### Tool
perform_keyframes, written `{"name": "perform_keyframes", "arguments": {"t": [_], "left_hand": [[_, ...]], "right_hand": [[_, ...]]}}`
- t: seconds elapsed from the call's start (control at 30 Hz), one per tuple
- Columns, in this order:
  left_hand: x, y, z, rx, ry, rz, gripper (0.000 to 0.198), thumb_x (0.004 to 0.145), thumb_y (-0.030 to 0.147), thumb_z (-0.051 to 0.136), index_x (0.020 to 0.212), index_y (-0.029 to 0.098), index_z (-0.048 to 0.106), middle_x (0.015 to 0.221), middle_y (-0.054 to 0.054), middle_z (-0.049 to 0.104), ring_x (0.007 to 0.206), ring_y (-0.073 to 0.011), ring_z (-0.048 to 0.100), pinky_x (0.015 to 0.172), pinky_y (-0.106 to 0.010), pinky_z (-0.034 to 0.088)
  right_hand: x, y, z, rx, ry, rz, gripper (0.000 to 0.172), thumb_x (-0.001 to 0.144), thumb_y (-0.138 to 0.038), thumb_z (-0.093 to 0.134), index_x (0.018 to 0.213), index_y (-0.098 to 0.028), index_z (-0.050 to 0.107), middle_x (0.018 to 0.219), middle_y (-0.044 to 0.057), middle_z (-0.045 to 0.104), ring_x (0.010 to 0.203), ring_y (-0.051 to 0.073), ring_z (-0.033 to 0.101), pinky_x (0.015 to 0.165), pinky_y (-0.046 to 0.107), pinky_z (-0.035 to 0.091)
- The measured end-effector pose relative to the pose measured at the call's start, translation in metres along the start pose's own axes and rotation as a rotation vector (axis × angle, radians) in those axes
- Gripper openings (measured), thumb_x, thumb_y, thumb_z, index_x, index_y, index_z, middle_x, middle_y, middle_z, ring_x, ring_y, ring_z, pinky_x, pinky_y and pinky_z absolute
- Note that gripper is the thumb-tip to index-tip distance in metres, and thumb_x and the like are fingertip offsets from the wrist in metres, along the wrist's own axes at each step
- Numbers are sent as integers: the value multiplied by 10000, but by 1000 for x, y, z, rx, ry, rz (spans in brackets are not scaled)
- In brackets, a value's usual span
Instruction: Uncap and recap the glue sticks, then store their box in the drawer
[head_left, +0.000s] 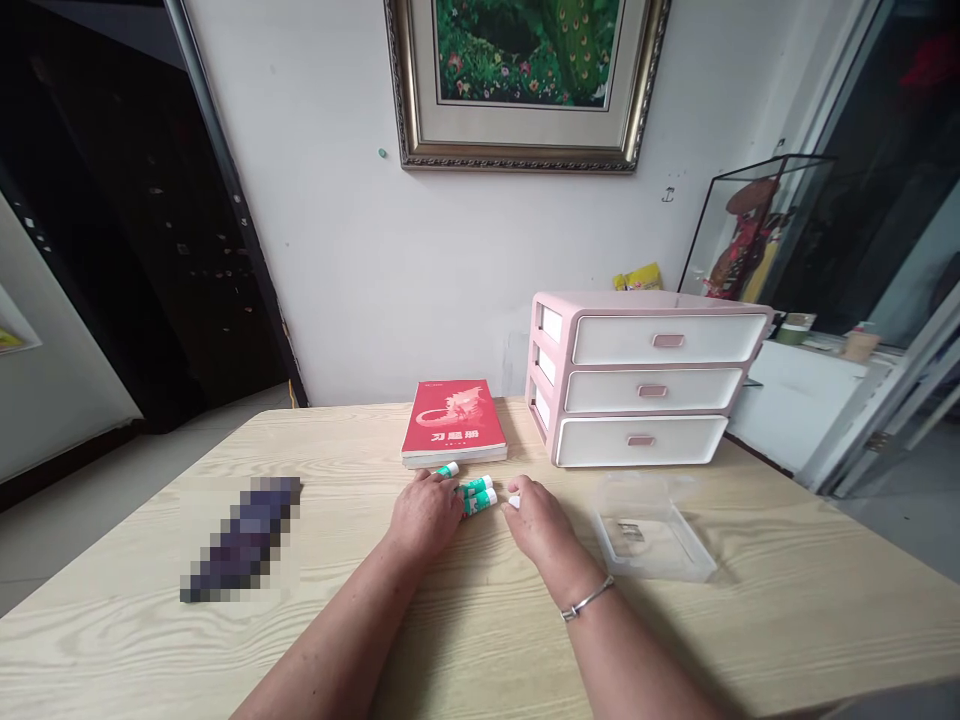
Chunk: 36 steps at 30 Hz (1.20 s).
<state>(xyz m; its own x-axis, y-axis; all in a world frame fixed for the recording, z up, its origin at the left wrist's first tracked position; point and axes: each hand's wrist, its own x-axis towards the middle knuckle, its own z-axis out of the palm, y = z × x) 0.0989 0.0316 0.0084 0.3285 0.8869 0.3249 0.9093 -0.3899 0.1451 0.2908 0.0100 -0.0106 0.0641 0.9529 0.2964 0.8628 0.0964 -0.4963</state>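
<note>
Partly covered by the left grip (427, 510), whose closing cannot be told, three green-and-white cylindrical tubes (480, 502) could be set rolling by an uneven push, while a small white piece (514, 501) is pinched in the right grip (540, 522).

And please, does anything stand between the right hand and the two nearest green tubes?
Nothing visible, apart from a small white item in the right hand itself. A little tabletop separates it from the two green tubes. The left hand covers their other ends.
</note>
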Motion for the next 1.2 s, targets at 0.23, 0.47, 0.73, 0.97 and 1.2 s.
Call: {"name": "perform_keyframes", "arguments": {"t": [0.23,0.47,0.73,0.97,1.2], "left_hand": [[0,-3,0,-98,-37,-85,282,898,300,448,811,231,707,920,-89,721,958,-253,631,855,-327,436],[2,-9,2,-287,-87,-264,258,815,317,513,623,225,660,729,-67,698,720,-225,639,612,-272,401],[-5,-17,6,-396,-76,-258,298,766,440,592,574,213,598,564,-17,612,545,-181,560,547,-281,358],[-2,-16,6,-659,164,-313,207,785,386,595,855,194,630,736,-32,696,687,-199,647,661,-306,470],[-5,-10,-19,-1405,394,-297,368,773,461,699,962,163,597,888,-47,706,843,-187,687,807,-310,530]], "right_hand": [[-2,-1,0,-68,-6,-22,223,814,-177,611,1031,-172,660,995,130,672,946,257,636,798,308,437],[-1,-6,-2,-61,117,-65,212,826,-258,609,998,-159,682,1007,145,679,1003,285,595,894,352,424],[3,-8,-4,4,170,-110,184,847,-235,580,986,-160,674,1005,123,681,1012,266,587,917,351,426],[0,-13,-3,82,203,-191,138,848,-222,580,943,-169,665,962,87,681,985,237,584,926,336,427],[-2,-18,-3,235,257,-248,133,850,-189,539,920,-173,652,914,75,686,918,216,596,864,322,447]]}}
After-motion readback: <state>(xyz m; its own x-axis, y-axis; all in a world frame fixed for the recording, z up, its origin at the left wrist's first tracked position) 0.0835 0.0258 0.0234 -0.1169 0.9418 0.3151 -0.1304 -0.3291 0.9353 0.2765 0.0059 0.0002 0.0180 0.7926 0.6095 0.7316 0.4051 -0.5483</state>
